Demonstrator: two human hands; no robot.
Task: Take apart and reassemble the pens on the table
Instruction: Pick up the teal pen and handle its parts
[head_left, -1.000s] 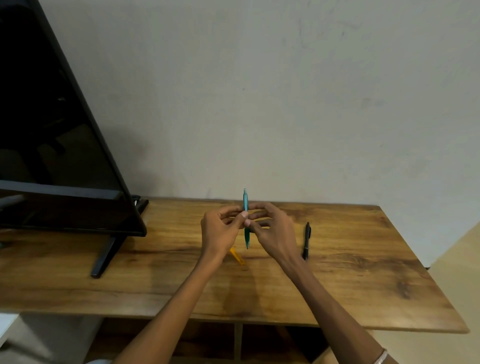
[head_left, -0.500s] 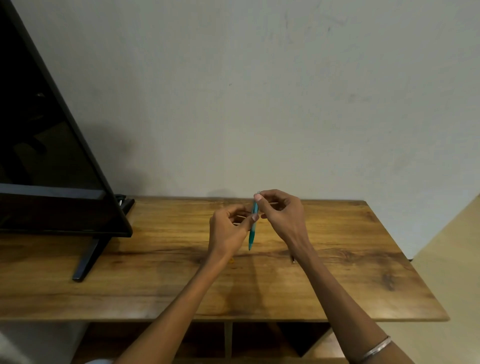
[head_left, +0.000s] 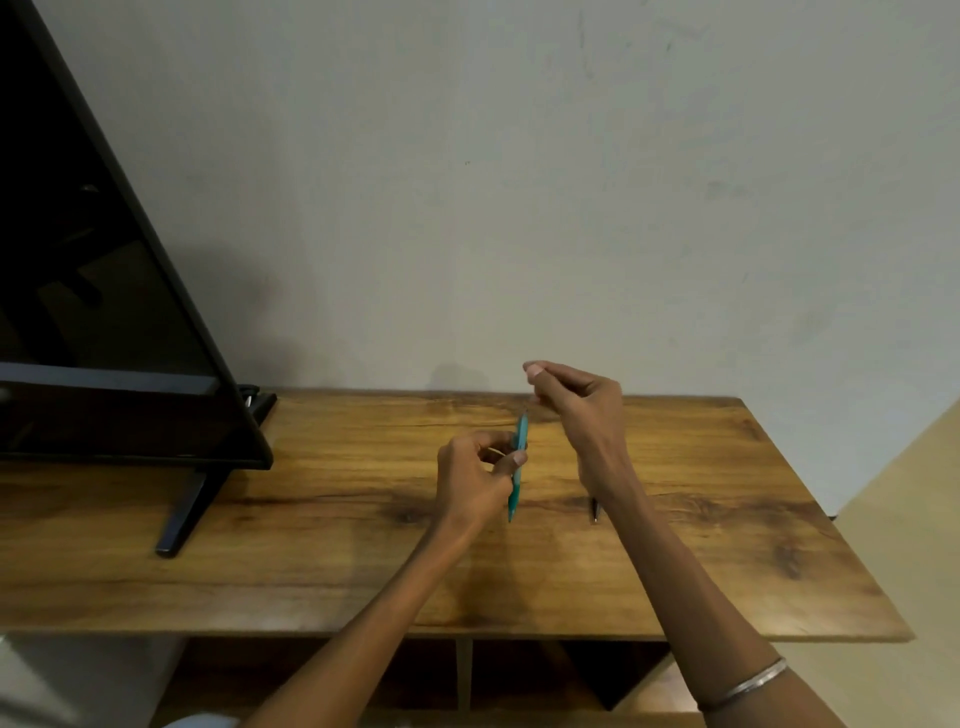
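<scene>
meanwhile left hand (head_left: 470, 480) pinches the teal pen (head_left: 518, 462) upright; right hand (head_left: 582, 410) pinches something unclear.

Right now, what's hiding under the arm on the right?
Under the right forearm just the tip of a black pen pokes out on the wooden table. The rest is covered.

Dim, even indoor light. Soft shadow fell on the wall (head_left: 493, 182) behind the TV (head_left: 93, 312), fainter ones under the arms on the table (head_left: 311, 571). Wide-angle bending at edges; overall soft focus, slight blur, no glare.
</scene>
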